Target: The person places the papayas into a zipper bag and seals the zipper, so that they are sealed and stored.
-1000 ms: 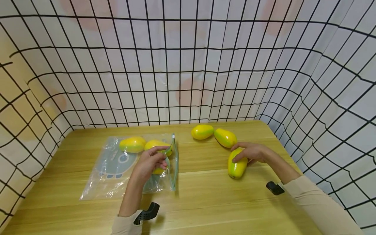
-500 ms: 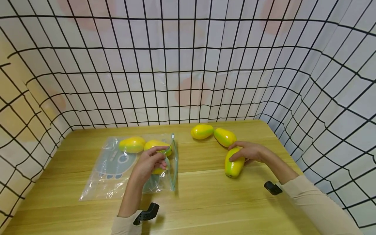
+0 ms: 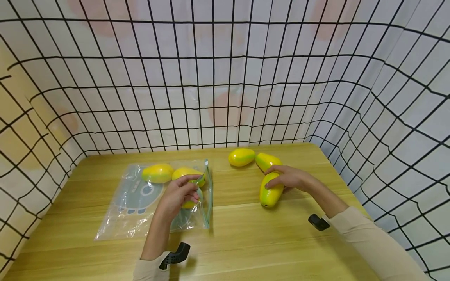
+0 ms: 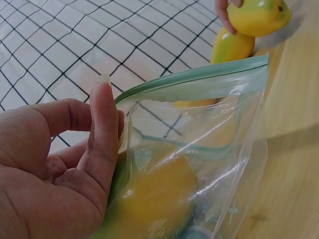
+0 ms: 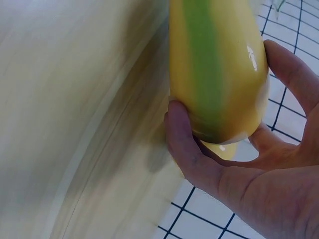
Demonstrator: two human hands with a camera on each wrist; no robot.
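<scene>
My left hand (image 3: pixel 178 196) pinches the opening edge of a clear zip bag (image 3: pixel 121 224) with a green zip strip (image 4: pixel 199 73). Papayas lie inside the bag: one (image 3: pixel 158 173) at the back left, another (image 3: pixel 184 172) beside it, and a third partly hidden behind the left hand. My right hand (image 3: pixel 290 178) grips a glossy yellow papaya with a green stripe (image 3: pixel 271 192), thumb on one side and fingers on the other. In the right wrist view the held papaya (image 5: pixel 219 69) fills the top, its shadow on the wood beside it.
Two more papayas lie at the back of the wooden table (image 3: pixel 239 242): one (image 3: pixel 241 157) on the left, the other (image 3: pixel 266 160) just behind the right hand. White cloth panels with a black grid (image 3: pixel 225 70) enclose the table's back and sides.
My right hand has carried its papaya to the left and slightly toward the back, now overlapping the papaya behind it. The left hand and bag have stayed in place.
</scene>
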